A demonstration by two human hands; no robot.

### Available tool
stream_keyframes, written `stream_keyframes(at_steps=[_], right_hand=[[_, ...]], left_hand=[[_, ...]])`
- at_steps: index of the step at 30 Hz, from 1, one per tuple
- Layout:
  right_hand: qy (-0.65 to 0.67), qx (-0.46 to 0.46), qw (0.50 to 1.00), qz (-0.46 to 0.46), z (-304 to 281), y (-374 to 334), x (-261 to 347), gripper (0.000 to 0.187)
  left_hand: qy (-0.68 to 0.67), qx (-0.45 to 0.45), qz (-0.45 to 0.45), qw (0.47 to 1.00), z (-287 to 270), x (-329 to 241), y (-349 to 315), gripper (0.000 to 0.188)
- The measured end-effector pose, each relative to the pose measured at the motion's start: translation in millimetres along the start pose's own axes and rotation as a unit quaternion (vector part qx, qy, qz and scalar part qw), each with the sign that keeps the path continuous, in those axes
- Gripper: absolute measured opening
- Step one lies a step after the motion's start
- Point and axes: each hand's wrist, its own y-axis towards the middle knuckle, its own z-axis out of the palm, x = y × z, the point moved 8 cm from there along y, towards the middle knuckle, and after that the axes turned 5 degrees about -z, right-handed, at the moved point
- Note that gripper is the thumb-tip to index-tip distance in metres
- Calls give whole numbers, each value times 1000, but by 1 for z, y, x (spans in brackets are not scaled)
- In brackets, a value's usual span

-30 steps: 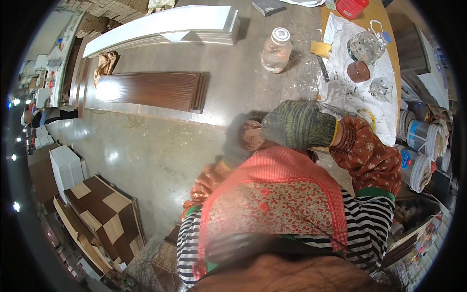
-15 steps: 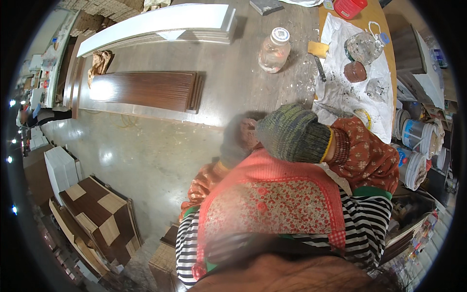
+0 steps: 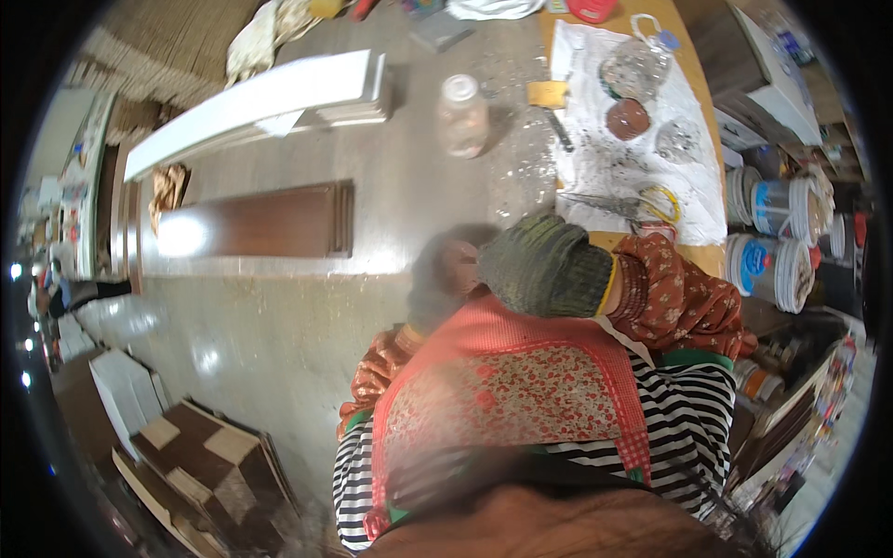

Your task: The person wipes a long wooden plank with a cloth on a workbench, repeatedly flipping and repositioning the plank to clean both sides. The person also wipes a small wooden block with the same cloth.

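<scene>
My right hand (image 3: 544, 266), in a dark grey-green knitted glove with a yellow cuff, is closed in front of my red checked apron (image 3: 502, 391). Whatever its fingers hold is hidden. Beside it, my left hand (image 3: 430, 279) is gloved too, but smeared and partly shadowed, so its fingers cannot be read. A pinkish-brown patch (image 3: 458, 265) shows between the hands, too blurred to name. Both hands are at the near edge of the wood-topped table (image 3: 400, 195). Scissors (image 3: 656, 206) with yellow handles lie beyond my right sleeve.
Brown boards (image 3: 256, 223) and white boards (image 3: 251, 112) lie stacked on the table's left. A lidded clear jar (image 3: 463, 121) stands mid-table. A stained white cloth (image 3: 581, 65) bears a brown round lump (image 3: 628, 119); a yellow block (image 3: 547, 94) sits by it. Buckets (image 3: 772, 270) stand at right.
The view has shifted, so the jar, boards and cloth appear farther left. The scissors show more fully past my right sleeve. Both hands stay together at the apron, the right one turned slightly.
</scene>
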Motion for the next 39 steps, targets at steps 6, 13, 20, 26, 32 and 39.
stream_keyframes(at_steps=[6,13,20,26,32,39], right_hand=[[375,113,900,190,-1,-63,-64,36],[163,-118,966,162,-33,-157,-101,24],[408,-277,744,451,17,-243,-204,23],[191,-123,885,407,60,-189,-253,18],[232,11,843,485,75,-181,-269,18],[246,24,880,406,101,-172,-274,18]], left_hand=[[18,103,62,993,53,-43,36,37],[-69,272,137,950,154,-92,78,49],[233,190,91,949,207,-101,137,27],[122,214,-57,967,224,-92,179,24],[143,217,-180,949,235,-71,193,21],[269,222,-152,925,243,-74,195,21]])
